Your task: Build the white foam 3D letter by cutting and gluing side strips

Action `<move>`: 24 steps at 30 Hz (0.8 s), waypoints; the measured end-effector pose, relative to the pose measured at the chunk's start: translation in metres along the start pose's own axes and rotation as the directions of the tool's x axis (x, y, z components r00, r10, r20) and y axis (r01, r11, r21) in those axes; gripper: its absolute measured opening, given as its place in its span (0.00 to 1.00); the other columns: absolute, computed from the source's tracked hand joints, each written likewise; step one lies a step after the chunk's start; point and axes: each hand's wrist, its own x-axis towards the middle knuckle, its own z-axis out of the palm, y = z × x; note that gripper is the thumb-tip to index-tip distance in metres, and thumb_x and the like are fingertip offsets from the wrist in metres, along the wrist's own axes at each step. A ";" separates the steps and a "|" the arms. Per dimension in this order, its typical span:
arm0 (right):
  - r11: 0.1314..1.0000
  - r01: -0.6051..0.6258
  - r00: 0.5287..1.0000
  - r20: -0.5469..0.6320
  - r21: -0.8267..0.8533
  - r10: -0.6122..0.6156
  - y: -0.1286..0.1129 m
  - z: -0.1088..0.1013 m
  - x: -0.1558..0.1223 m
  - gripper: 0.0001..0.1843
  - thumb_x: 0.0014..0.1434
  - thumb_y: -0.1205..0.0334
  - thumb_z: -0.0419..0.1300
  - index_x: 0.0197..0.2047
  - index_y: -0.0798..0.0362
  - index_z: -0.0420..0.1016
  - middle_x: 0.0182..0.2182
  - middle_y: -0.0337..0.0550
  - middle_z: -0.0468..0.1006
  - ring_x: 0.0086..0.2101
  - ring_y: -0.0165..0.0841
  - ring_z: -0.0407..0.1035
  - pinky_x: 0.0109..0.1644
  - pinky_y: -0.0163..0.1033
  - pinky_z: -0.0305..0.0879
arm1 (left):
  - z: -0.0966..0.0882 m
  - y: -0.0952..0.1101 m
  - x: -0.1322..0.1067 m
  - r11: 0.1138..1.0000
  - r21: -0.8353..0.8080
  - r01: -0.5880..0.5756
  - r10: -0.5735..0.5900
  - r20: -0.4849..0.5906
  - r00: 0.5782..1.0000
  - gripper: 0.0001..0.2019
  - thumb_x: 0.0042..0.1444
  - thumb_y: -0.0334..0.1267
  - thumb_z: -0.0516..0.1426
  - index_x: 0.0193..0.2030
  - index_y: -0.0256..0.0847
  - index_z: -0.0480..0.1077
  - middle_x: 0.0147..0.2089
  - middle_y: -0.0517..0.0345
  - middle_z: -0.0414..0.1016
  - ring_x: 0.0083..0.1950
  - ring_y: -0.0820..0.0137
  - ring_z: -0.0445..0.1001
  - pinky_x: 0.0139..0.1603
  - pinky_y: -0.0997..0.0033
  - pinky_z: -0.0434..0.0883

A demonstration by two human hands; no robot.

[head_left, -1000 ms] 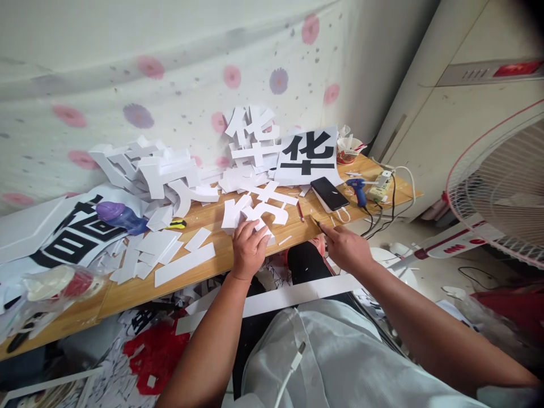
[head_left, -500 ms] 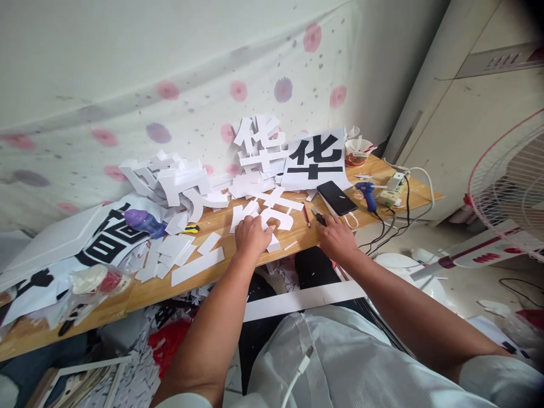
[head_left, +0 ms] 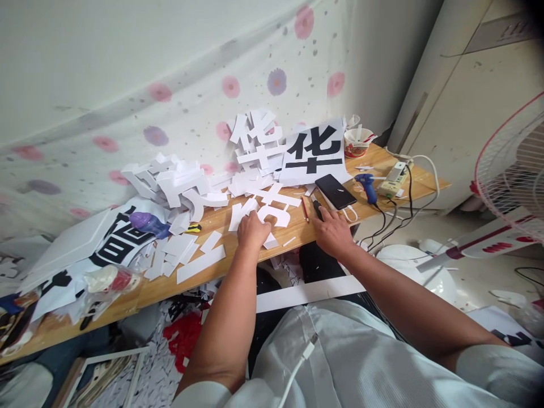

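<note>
From where I stand, the white cut-out [head_left: 278, 212] sits at the centre of the frame, just to the upper right of the left hand [head_left: 254, 228], which is the nearer of the two. The cut-out's straight upper bar slants slightly downward toward the right. The left hand's fingers are bent over small white pieces at the cut-out's lower left; I can't tell whether that grip is clamped on any of them.

The right hand [head_left: 334, 229] lies right of centre, touching the dark handle of a cutter [head_left: 317, 209]. The cutter's long axis tilts up and slightly left, its blade end away from the wrist. Whether this grip is closed around it, I can't say. A red pencil [head_left: 305, 209] lies between cutter and cut-out.

The wooden surface [head_left: 302, 231] carries a phone [head_left: 335, 191] and a blue glue gun [head_left: 366, 187] farther right, with heaped white letters [head_left: 182, 184] left of centre. Flowered sheeting [head_left: 191, 107] covers the wall behind; a fan [head_left: 512, 175] stands at the right edge.
</note>
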 end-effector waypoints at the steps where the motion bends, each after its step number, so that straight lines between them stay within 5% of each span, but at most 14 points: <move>1: 1.000 0.000 1.000 -0.008 0.003 0.000 0.000 0.000 -0.002 0.30 0.69 0.66 0.55 0.71 0.51 0.77 0.76 0.58 0.64 0.68 0.56 0.62 0.69 0.59 0.60 | 0.001 -0.001 0.000 1.000 -0.022 -0.001 0.001 -0.008 1.000 0.22 0.59 0.47 0.63 0.57 0.38 0.76 0.52 0.31 0.83 0.56 0.39 0.81 0.54 0.46 0.75; 11: 0.993 0.093 0.990 -0.114 0.072 -0.084 -0.002 -0.009 -0.014 0.28 0.69 0.67 0.55 0.70 0.50 0.77 0.76 0.55 0.66 0.69 0.54 0.62 0.67 0.57 0.60 | -0.007 -0.027 0.005 0.908 -0.417 0.041 -0.090 -0.100 0.991 0.25 0.53 0.40 0.65 0.59 0.42 0.81 0.56 0.44 0.86 0.59 0.48 0.82 0.59 0.55 0.74; 17: 0.942 0.199 0.965 -0.220 0.272 -0.140 -0.010 -0.015 -0.012 0.24 0.72 0.64 0.54 0.66 0.50 0.81 0.71 0.51 0.74 0.66 0.51 0.66 0.67 0.58 0.63 | -0.015 -0.036 -0.004 0.543 -0.836 0.080 -0.181 -0.024 0.983 0.25 0.47 0.40 0.68 0.54 0.36 0.83 0.43 0.51 0.86 0.42 0.59 0.84 0.42 0.64 0.76; 20: 0.854 0.281 0.943 -0.289 0.437 -0.163 -0.018 -0.021 -0.010 0.22 0.74 0.61 0.53 0.65 0.50 0.81 0.67 0.51 0.78 0.64 0.48 0.71 0.68 0.58 0.67 | -0.020 -0.033 -0.014 0.353 -0.932 0.082 -0.182 0.017 0.983 0.26 0.44 0.39 0.69 0.52 0.36 0.83 0.41 0.52 0.86 0.39 0.62 0.83 0.39 0.66 0.76; 24: 0.697 0.310 0.938 -0.326 0.647 -0.114 -0.035 -0.029 -0.009 0.22 0.75 0.57 0.54 0.65 0.47 0.81 0.65 0.49 0.80 0.62 0.44 0.76 0.68 0.55 0.72 | -0.031 -0.030 -0.027 0.230 -0.971 0.067 -0.147 0.034 0.989 0.26 0.43 0.41 0.69 0.51 0.37 0.83 0.41 0.52 0.85 0.39 0.62 0.82 0.39 0.64 0.77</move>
